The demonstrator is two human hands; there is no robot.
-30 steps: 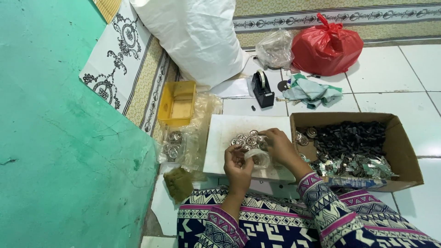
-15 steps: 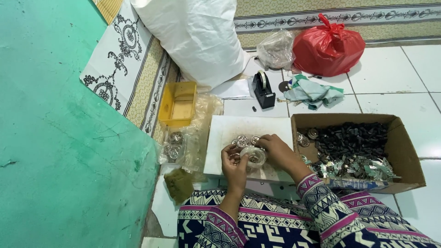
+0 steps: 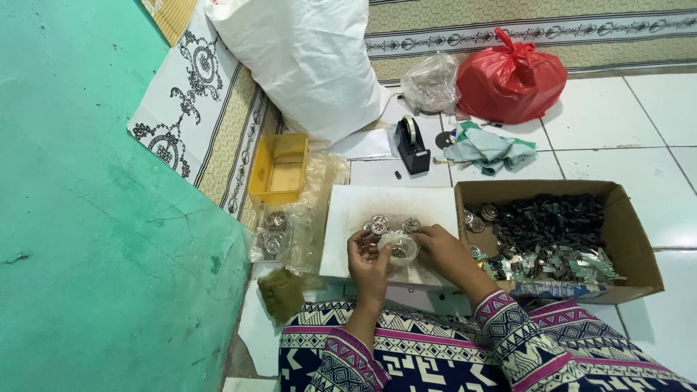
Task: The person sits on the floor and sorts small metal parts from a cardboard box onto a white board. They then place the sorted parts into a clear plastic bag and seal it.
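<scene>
- Here the person sits on the tiled floor (image 3: 653,109) with a white board (image 3: 363,207) laid flat in front of the knees, seemingly as a clean, light surface on which small parts show up well.
- The left hand (image 3: 368,255) and right hand (image 3: 444,250) meet over the near edge of the board, both sets of fingers curled closed around a small clear plastic bag (image 3: 398,247) that hangs between them; the two-handed hold probably keeps its mouth steady.
- Inside the bag sit a few round silvery pieces, though how many is too small to tell.
- Just beyond the bag, on the board, lies a little cluster of round metal discs (image 3: 381,224), close enough to be picked up without reaching.
- To the right of the board, touching its edge, stands an open cardboard box (image 3: 639,239) holding dark small parts and shiny metal strips, likely stock kept within arm's range.
- To the left of the board lie filled clear packets (image 3: 274,232) and, beyond them, a yellow plastic tray (image 3: 279,168).
- Behind the board stands a black tape dispenser (image 3: 412,145), with a crumpled green cloth (image 3: 488,149), a red plastic bag (image 3: 512,78) and a large white sack (image 3: 305,62) farther back.
</scene>
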